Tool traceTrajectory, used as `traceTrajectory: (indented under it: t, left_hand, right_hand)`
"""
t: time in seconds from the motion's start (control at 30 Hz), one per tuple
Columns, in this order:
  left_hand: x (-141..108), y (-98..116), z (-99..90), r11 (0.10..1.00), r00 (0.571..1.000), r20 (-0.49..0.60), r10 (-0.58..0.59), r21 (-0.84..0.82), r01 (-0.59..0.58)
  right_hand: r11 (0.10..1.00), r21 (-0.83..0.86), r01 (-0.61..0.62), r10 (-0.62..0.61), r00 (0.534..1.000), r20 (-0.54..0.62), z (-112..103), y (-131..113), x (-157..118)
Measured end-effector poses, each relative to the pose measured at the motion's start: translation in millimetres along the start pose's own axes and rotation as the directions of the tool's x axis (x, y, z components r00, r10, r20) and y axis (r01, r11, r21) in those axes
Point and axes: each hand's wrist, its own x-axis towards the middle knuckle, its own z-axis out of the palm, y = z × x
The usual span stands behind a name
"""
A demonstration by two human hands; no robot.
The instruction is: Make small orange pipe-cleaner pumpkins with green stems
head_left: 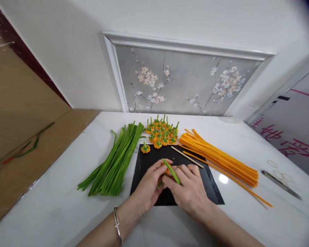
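Over a black mat, my two hands meet around a small orange piece, mostly hidden by fingers. My left hand, with a silver bracelet at the wrist, is closed on that piece. My right hand pinches a green pipe cleaner, which slants across the front of the orange piece. Whether the two are joined cannot be seen. On the mat's far left corner sits a little orange pipe-cleaner pumpkin with a green stem. Several similar pumpkins stand clustered just behind the mat.
A bundle of green pipe cleaners lies left of the mat. To the right are a bundle of orange pipe cleaners, rubber bands and pointed metal snips. A thin wooden stick rests across the mat's far edge. Cardboard borders the left.
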Motion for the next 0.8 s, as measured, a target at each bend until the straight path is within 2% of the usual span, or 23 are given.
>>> traceTrajectory:
  t: [0.23,0.37,0.47,0.57,0.7,0.8]
  left_hand:
    - [3.7,-4.3,-2.5,0.998,0.998,-0.043,-0.043,-0.052,0.040]
    - [2.9,-5.8,-1.2,0.998,0.995,-0.077,-0.058,-0.036,0.055]
    - [1.7,-7.2,0.8,0.999,0.997,-0.058,-0.050,-0.022,0.049]
    - [1.2,-7.3,0.9,0.997,0.999,-0.002,-0.047,-0.058,0.046]
    - [0.5,-3.8,-2.7,0.994,0.993,0.102,-0.053,-0.085,0.062]
    - [0.3,-1.7,-6.5,0.995,0.991,0.126,-0.045,-0.078,0.055]
  right_hand:
    - [0.992,0.115,-0.049,0.046,0.999,0.028,1.0,19.3,-4.8]
    - [0.994,0.101,0.029,-0.037,0.996,0.080,4.2,17.0,-4.6]
    - [0.994,0.089,0.067,-0.077,0.991,0.108,6.6,12.0,-3.8]
    - [0.968,0.247,-0.033,0.014,0.997,0.081,6.3,12.1,-5.5]
    - [0.837,0.494,-0.233,0.224,0.971,0.079,3.4,18.7,-9.8]
    - [0.806,0.554,-0.208,0.217,0.975,0.049,2.3,22.4,-11.1]
